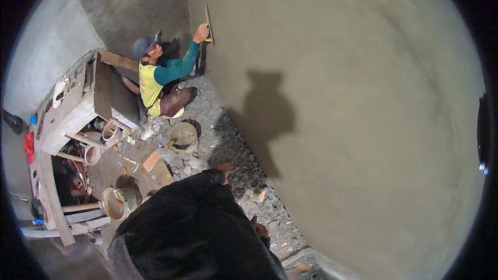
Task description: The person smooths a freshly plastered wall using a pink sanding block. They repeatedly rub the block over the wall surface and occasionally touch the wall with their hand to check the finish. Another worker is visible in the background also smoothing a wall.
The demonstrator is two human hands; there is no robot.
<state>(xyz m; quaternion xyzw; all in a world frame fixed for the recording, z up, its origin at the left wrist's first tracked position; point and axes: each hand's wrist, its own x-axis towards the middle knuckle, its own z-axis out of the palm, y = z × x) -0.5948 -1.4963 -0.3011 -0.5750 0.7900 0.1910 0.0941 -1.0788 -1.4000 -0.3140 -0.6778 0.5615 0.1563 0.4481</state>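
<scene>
Plaster (358, 124) in the head view spreads as an even grey-green coat over the broad wall (425, 186) on the right, with no bare patch that I can make out, so the covering itself looks largely done. Smoothing, I judge, is the step in hand: at the far corner a seated co-worker (150, 80) presses a flat float (209, 23) to that same wall. A faint darker band curves down the right part of the coat; whether it is damp, shade or unevenness left to rework, I cannot tell. The darker adjoining wall (140, 10) also seems coated, though its finish is unclear. As for the wearer, the left hand (227, 168) reaches out above the rubble (207, 148) by the wall's foot, fingers somewhat spread, with no tool visible in it. What seems to be the right hand (261, 229) is mostly hidden by the dark sleeve (181, 223); its grip cannot be told. Debris and buckets (129, 198) remain on the floor, so clearing appears undone.
</scene>
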